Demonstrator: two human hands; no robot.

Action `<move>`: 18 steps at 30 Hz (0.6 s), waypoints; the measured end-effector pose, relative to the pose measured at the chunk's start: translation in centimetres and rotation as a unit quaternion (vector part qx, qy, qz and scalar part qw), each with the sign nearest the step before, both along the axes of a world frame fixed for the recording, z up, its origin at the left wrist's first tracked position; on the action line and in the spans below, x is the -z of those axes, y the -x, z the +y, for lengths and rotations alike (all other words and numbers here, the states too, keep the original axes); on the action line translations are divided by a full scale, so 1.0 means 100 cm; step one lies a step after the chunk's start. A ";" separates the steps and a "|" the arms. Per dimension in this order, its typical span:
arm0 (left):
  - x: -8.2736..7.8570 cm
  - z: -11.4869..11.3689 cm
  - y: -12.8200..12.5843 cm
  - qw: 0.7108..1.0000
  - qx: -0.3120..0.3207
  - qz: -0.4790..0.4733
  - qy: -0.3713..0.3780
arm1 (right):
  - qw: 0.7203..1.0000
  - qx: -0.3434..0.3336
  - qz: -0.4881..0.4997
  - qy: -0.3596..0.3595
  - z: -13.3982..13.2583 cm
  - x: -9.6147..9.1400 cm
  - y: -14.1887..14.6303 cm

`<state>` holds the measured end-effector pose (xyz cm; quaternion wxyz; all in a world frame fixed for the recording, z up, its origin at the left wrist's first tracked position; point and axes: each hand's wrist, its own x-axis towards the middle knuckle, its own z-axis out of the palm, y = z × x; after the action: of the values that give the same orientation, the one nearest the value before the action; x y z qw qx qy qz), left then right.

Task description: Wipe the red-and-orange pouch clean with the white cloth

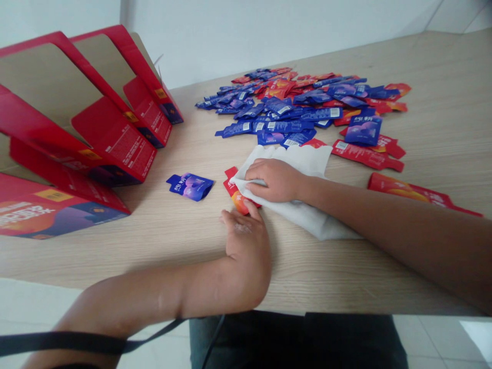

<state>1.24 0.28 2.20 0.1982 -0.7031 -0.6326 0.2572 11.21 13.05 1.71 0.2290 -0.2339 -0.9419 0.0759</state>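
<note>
My right hand (pixel 273 179) is closed on a white cloth (pixel 303 159), which is spread out beneath it and lies over part of a red pouch (pixel 233 187). The red pouch lies on the table with its narrow spout end showing on the left. My left hand (pixel 248 230) is at the near end of this pouch, its fingertips pressed on it and partly hidden by the back of the hand. A single blue pouch (pixel 191 186) lies flat to the left, apart from both hands.
A large heap of blue and red pouches (pixel 284 105) lies beyond the cloth. Another red pouch (pixel 415 192) is by my right forearm. Several open red cartons (pixel 130 138) stand at the left of the wooden table (pixel 307 277), against a white wall.
</note>
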 end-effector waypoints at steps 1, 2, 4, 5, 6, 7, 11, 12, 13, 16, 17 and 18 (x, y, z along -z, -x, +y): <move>0.000 0.000 0.000 1.000 -0.001 0.004 0.001 | 1.000 -0.001 0.000 0.002 0.000 0.000 0.000; 0.000 0.000 0.000 1.000 0.001 0.007 0.002 | 1.000 0.001 0.000 0.004 0.000 -0.001 0.000; -0.001 -0.001 0.000 1.000 0.001 0.011 0.008 | 1.000 0.003 -0.002 0.008 0.000 -0.001 0.000; -0.001 -0.001 0.000 1.000 0.002 0.011 0.009 | 1.000 0.004 -0.003 0.009 -0.001 -0.001 0.000; -0.002 -0.001 0.000 1.000 0.003 0.012 0.008 | 1.000 0.005 -0.004 0.010 -0.001 -0.002 0.000; -0.002 -0.002 0.000 1.000 0.004 0.011 0.004 | 1.000 0.005 -0.005 0.010 -0.001 -0.002 0.000; -0.002 -0.002 0.001 1.000 0.007 0.008 -0.007 | 1.000 0.005 -0.005 0.010 -0.001 -0.001 0.000; -0.002 -0.001 0.001 1.000 0.005 0.007 -0.007 | 1.000 0.005 -0.004 0.010 -0.001 -0.001 0.000; -0.002 -0.001 0.001 1.000 0.003 0.005 -0.006 | 1.000 0.005 -0.004 0.010 -0.001 -0.001 0.000; 0.000 -0.001 0.002 1.000 0.002 -0.009 -0.012 | 1.000 0.001 -0.004 0.011 0.000 0.000 0.000; 0.000 -0.001 0.002 1.000 0.003 -0.016 -0.015 | 1.000 0.001 -0.003 0.011 0.000 0.000 0.000; 0.000 -0.002 0.002 1.000 0.004 -0.022 -0.018 | 1.000 0.001 -0.003 0.011 0.001 0.000 0.000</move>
<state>1.07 0.13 2.17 0.1980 -0.7077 -0.6382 0.2294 11.22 13.10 1.68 0.2238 -0.2372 -0.9415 0.0855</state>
